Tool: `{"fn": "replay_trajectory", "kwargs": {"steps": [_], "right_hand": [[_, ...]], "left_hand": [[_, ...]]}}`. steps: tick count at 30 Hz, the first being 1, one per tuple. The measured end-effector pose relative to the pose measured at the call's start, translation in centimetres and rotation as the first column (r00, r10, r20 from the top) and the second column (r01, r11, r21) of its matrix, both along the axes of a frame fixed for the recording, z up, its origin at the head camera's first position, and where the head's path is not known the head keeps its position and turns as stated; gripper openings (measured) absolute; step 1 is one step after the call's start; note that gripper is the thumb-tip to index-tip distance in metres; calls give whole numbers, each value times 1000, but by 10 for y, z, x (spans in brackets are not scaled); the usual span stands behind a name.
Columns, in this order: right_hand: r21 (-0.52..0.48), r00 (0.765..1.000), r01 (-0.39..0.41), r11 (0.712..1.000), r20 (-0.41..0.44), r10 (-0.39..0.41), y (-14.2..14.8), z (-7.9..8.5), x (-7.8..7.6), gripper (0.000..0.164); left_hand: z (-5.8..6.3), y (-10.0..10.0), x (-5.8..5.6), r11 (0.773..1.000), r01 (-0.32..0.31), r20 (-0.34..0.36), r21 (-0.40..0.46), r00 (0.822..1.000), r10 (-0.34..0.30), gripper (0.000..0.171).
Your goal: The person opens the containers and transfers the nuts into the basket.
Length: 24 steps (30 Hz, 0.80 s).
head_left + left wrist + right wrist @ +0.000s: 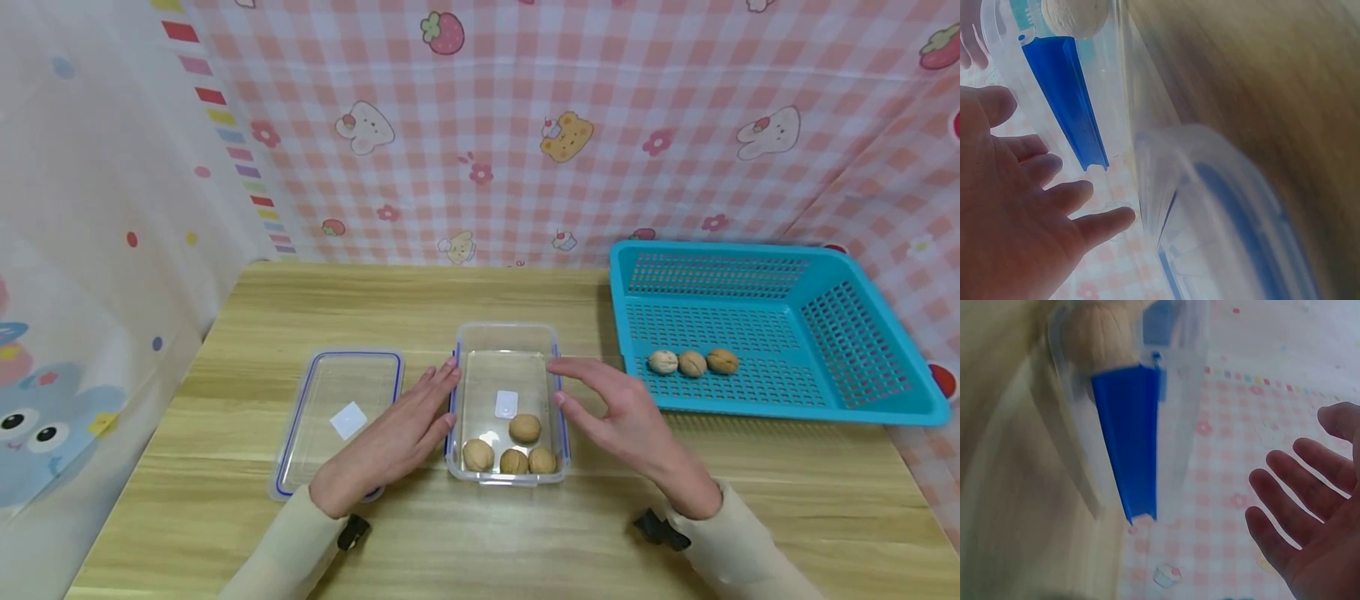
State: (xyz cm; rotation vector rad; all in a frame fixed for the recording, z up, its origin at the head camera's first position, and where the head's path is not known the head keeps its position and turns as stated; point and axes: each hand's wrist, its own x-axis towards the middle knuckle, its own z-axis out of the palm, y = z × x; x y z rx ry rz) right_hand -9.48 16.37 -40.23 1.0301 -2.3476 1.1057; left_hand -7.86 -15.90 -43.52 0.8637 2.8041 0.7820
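A clear plastic container (pixel 507 333) with blue side latches stands in the middle of the table. Several walnuts (pixel 525 428) lie inside it toward the near end, beside a white label. My left hand (pixel 390 446) is at the container's left wall, fingers extended, fingertips at the rim. At the right wall is my right hand (pixel 618 412), its fingers loosely bent and nothing between them. Both wrist views show spread fingers and a lowered blue latch (pixel 1063 94) near the left hand, with another blue latch (pixel 1127 437) near the right. Whether the fingertips touch the container I cannot tell.
A clear lid (pixel 318 392) with a blue seal lies flat to the left, partly under my left forearm and hand. At the right a turquoise basket (pixel 750 408) holds three walnuts (pixel 692 363) in a row. A checked cloth (pixel 480 217) hangs behind the table.
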Motion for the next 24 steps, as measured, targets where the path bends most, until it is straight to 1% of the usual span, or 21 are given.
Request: {"fn": "replay_trajectory", "kwargs": {"steps": [4, 8, 12, 18, 21, 24], "right_hand": [[-4, 998, -65, 998, 13, 65, -10, -6, 1, 31], [29, 991, -114, 993, 78, 112, -19, -9, 3, 33], [83, 980, -155, 985, 138, 142, -28, -11, 4, 38], [168, 967, -217, 962, 171, 188, -39, -11, 3, 38], [188, 953, -263, 946, 203, 225, -44, -13, 2, 40], [213, 938, -298, 931, 248, 244, -48, -15, 1, 43]], "left_hand": [[0, 0, 0, 1000, -3, 0, 2, 1000, 3, 62], [0, 1, 0, 1000, -3, 1, 10, 1000, 3, 62], [0, 1, 0, 1000, -3, 1, 19, 1000, 3, 62], [0, 1, 0, 1000, -6, 1, 20, 1000, 6, 62], [0, 0, 1, 1000, -8, 4, 12, 1000, 8, 62], [1, 0, 1, 1000, -11, 11, 3, 1000, 11, 61]]}}
